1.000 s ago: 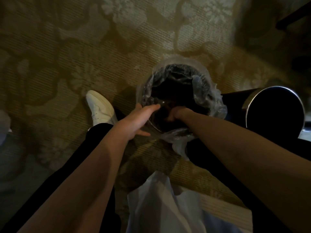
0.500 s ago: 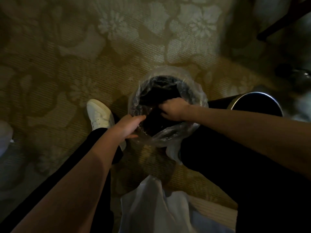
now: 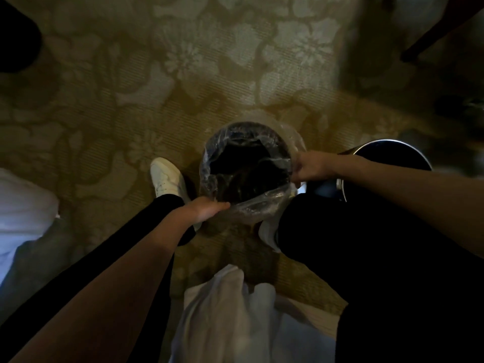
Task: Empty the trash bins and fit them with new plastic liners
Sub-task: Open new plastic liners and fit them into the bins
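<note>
Basically head view only: bin (image 3: 209,163) upright on carpet (image 3: 104,113), clear liner (image 3: 262,203) draped over rim. Left hand (image 3: 204,209) pinches near-rim film, fingers closed on it; right hand (image 3: 311,166) grips right-side film. Second bin (image 3: 392,155) just right, crowding; open carpet beyond far rim.

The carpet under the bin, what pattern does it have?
The carpet has a pale floral pattern on olive-gold, seen in the head view.
</note>
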Demonstrator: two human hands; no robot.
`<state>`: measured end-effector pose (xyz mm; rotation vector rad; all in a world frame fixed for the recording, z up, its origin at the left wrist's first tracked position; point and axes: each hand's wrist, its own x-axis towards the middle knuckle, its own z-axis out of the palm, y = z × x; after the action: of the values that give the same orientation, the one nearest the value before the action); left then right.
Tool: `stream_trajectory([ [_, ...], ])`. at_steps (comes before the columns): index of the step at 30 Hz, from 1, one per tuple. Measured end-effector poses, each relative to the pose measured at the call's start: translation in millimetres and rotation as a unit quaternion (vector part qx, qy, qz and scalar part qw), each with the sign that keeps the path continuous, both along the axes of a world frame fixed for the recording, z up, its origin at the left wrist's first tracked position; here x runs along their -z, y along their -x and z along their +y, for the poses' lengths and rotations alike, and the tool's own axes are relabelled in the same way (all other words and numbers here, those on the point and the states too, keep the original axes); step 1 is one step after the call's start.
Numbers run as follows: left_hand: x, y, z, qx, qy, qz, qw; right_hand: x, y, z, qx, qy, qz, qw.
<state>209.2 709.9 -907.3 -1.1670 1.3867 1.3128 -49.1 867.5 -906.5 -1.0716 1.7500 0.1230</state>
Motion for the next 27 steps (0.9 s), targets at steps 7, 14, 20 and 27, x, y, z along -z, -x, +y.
stream_trajectory([
  [7,15.0,-4.5,8.2,0.131,0.058,0.014,0.99,17.7,-5.6,17.5,-0.072,0.01,0.049,0.996],
  [14,18.7,-16.5,16.7,0.277,0.173,0.096,0.94,28.1,-11.6,24.4,-0.222,-0.023,0.117,0.968],
  [20,31.1,-23.7,13.4,0.43,0.264,0.096,0.858,35.8,-7.4,17.8,-0.203,-0.038,0.147,0.967],
  [27,33.9,-16.3,9.2,0.498,0.282,0.037,0.819,42.1,-11.2,13.7,-0.193,-0.053,0.157,0.967],
])
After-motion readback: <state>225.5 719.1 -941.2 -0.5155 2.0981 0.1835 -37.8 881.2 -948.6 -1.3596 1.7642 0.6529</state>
